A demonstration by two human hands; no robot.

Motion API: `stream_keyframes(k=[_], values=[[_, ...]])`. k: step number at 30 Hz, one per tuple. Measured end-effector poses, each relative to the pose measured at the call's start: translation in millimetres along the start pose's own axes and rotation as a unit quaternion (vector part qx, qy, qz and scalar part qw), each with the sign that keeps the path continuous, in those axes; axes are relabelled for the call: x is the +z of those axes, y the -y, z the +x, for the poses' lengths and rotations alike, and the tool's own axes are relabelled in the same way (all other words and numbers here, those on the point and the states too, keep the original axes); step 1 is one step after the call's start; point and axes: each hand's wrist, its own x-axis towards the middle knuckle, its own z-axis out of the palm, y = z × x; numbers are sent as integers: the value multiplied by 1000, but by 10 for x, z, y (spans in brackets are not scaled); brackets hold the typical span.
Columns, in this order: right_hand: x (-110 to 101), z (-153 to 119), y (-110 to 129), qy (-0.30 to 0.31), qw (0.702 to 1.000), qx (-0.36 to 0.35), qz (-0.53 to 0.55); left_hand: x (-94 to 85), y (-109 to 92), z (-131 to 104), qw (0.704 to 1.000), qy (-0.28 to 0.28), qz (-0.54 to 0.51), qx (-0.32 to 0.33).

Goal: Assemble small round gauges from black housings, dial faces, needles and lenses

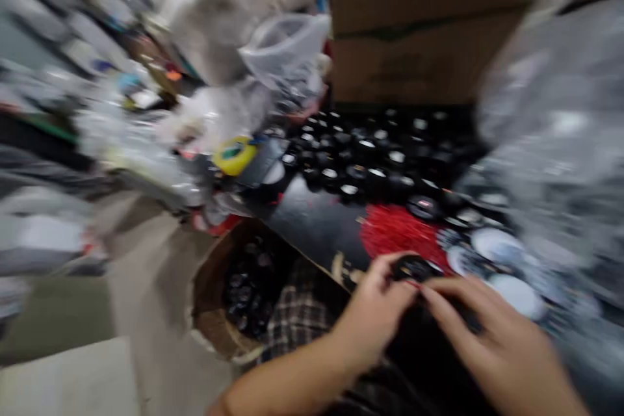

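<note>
Between the two hands, just past the near edge of the worktop (316,221), is a glossy black round piece (414,266). Left hand (371,304): closed on the piece, fingers over the far side, thumb at the near side. Right hand (492,335): thumb and forefinger brought together at the near edge, where they appear to pinch a thin red strand (412,283); blur prevents confirmation.

Directly beyond the left hand lies a loose red bundle of strands (397,231). Farther out stand rows of similar black pieces (348,172). Pale discs (498,247) lie just beyond the right hand. Left of the left hand, below the worktop, an open brown container (207,322) holds more dark pieces.

Handling assessment: the piece is probably light, stiff and slick, its gloss liable to mark. Hold is best taken on opposite sides of the rim, clear of the face. The strand is judged soft and easily lost; fingertip pinch advised.
</note>
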Motion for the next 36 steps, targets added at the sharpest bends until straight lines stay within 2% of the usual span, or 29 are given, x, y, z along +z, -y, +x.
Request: stream_keyframes(k=[2, 5, 9, 14, 22, 29, 36], values=[[-97, -9, 51, 34, 998, 27, -48, -7, -7, 37, 1000, 19, 19, 16], [-125, 64, 118, 49, 995, 54, -63, -23, 5, 80, 995, 40, 81, 36], [-128, 92, 186, 50, 996, 51, -61, -33, -35, 46, 986, 50, 146, 65], [-137, 74, 196, 53, 997, 46, -21, -75, -51, 30, 982, 62, 161, 77], [-166, 67, 256, 52, 996, 32, -65, -43, -58, -13, 961, 37, 245, 122], [-95, -15, 264, 30, 995, 73, -57, -99, -8, -42, 906, 8, 370, 205], [-108, -71, 247, 25, 994, 110, -8, -116, -15, -51, 899, 30, 373, 227]])
